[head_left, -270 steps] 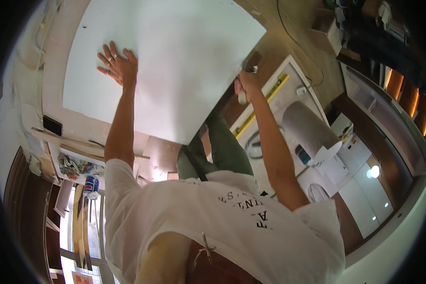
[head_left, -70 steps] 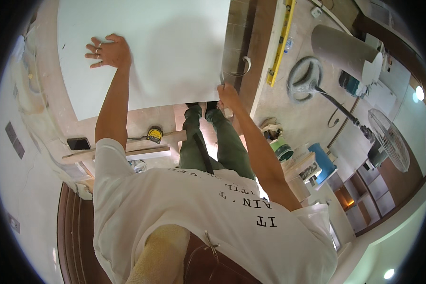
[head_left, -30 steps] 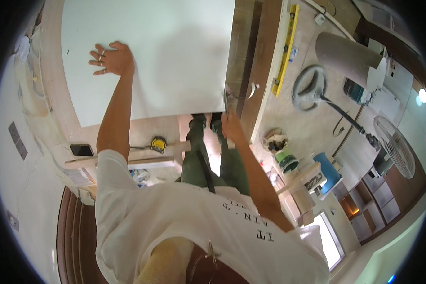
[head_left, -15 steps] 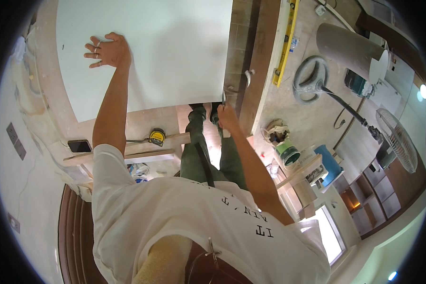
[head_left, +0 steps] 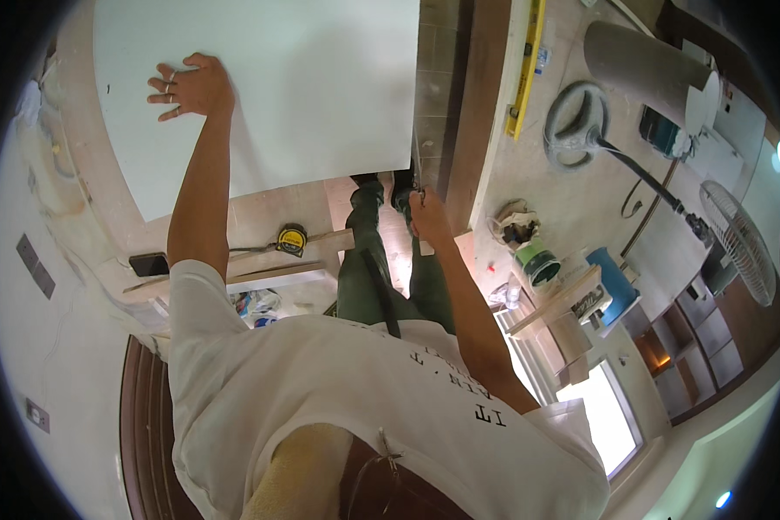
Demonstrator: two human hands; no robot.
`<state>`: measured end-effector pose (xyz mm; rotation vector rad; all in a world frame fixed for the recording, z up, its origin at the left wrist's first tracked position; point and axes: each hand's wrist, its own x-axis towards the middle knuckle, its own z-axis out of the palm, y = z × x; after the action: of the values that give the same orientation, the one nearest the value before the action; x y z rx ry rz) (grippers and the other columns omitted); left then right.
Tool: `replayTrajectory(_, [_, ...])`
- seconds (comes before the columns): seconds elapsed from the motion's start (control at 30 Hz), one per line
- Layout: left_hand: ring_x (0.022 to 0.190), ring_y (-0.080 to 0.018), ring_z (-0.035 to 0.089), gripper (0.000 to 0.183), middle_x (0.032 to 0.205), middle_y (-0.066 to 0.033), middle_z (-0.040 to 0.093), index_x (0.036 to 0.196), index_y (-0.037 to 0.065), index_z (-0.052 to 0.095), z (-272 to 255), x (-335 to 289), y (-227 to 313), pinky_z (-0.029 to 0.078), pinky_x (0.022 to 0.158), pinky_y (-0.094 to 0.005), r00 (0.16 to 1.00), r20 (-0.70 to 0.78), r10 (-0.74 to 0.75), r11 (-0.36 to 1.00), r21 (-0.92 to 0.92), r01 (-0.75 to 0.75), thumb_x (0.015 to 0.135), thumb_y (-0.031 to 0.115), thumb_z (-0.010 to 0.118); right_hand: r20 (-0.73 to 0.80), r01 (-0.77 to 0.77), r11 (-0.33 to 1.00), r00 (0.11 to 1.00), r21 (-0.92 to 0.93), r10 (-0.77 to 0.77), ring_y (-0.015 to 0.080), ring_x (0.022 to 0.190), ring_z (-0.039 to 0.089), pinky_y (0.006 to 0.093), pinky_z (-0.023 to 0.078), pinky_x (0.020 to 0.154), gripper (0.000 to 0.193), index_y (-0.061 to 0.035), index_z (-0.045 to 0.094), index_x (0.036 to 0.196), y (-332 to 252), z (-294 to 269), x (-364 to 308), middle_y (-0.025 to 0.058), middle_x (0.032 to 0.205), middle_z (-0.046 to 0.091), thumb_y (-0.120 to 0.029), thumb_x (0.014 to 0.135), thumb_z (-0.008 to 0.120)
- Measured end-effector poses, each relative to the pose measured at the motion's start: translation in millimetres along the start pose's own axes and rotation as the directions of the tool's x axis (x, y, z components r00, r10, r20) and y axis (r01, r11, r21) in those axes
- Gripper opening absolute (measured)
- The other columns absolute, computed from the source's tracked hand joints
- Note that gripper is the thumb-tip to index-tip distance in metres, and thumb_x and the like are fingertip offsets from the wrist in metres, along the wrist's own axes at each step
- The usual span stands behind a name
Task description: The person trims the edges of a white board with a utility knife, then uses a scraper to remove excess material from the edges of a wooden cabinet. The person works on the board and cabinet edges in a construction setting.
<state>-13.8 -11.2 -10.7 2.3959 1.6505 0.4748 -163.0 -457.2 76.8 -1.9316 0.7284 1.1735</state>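
Observation:
My left hand lies on a large white board, its fingers spread and rings on several of them. Below the board's near right corner, my right hand is closed round a thin-bladed hand tool. Its narrow blade points away from me along the board's right edge, and the pale end of its handle shows under my fist. The exact kind of tool is hard to make out, and I cannot tell whether the blade touches the board.
A yellow tape measure and a phone lie nearer me on the left. To the right are a brown wooden beam, a yellow spirit level, a standing fan, a green-and-white bucket and a blue container.
My right hand and the tool have shifted slightly right and toward me. My left hand stays flat on the board; the whole view has shifted a little.

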Motion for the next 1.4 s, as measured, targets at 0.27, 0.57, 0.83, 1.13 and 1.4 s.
replayTrajectory(0.27, [0.149, -0.0466, 0.01, 0.067, 0.158, -0.0192, 0.027, 0.147, 0.007, 0.041, 11.9, 3.2, -1.6, 0.004, 0.112, -0.0723, 0.998, -0.001, -0.067, 0.997, -0.03, 0.067, 0.087, 0.037, 0.045, -0.453, 0.414, 0.818, 0.687, -0.398, -0.568, 0.0353, 0.066, 0.064, 0.0464, 0.048, 0.061, 0.021, -0.0002, 0.056, 0.105, -14.5, 17.0, 38.2, 0.0195, 0.072, 0.062, -0.017, 0.094, 0.055])
replayTrajectory(0.57, [0.145, -0.0425, 0.015, 0.064, 0.155, -0.016, 0.03, 0.143, 0.005, 0.044, 9.1, 0.3, 2.8, 0.005, 0.11, -0.0731, 0.997, 0.0, -0.071, 0.997, -0.027, 0.071, 0.088, 0.038, 0.044, -0.422, 0.473, 0.823, 0.707, -0.314, -0.568, 0.0386, 0.07, 0.065, 0.0446, 0.049, 0.064, 0.02, -0.0017, 0.056, 0.104, -30.2, 19.4, 15.4, 0.0225, 0.075, 0.063, -0.019, 0.094, 0.054])
replayTrajectory(0.83, [0.15, -0.0426, 0.01, 0.065, 0.161, -0.0178, 0.024, 0.15, 0.007, 0.037, -7.4, -5.8, 15.7, 0.005, 0.115, -0.0677, 0.993, 0.069, -0.094, 0.994, 0.059, 0.09, 0.093, 0.036, 0.038, -0.37, 0.5, 0.854, 0.773, -0.145, -0.516, 0.0378, 0.067, 0.064, 0.0436, 0.049, 0.064, 0.018, 0.0003, 0.055, 0.101, -28.1, 6.7, 27.3, 0.0204, 0.073, 0.062, -0.016, 0.094, 0.053])
replayTrajectory(1.13, [0.152, -0.0372, 0.01, 0.064, 0.162, -0.0152, 0.023, 0.153, 0.007, 0.034, -7.6, -5.7, 26.2, 0.005, 0.118, -0.0641, 0.989, 0.081, -0.122, 0.978, 0.182, 0.106, 0.098, 0.04, 0.03, -0.361, 0.55, 0.833, 0.768, -0.049, -0.529, 0.0346, 0.076, 0.065, 0.0422, 0.05, 0.071, 0.015, -0.0021, 0.055, 0.101, -80.4, -26.0, 73.6, 0.0176, 0.083, 0.063, -0.013, 0.091, 0.056])
replayTrajectory(1.4, [0.15, -0.0394, 0.016, 0.062, 0.161, -0.0173, 0.024, 0.154, 0.007, 0.031, 6.4, 3.1, 22.1, 0.012, 0.115, -0.0674, 0.983, 0.12, -0.141, 0.953, 0.285, 0.102, 0.101, 0.037, 0.026, -0.173, 0.475, 0.874, 0.874, 0.105, -0.454, 0.0296, 0.083, 0.069, 0.039, 0.053, 0.074, 0.016, -0.0004, 0.053, 0.104, -93.8, -49.0, 111.1, 0.0165, 0.088, 0.067, -0.01, 0.092, 0.056])
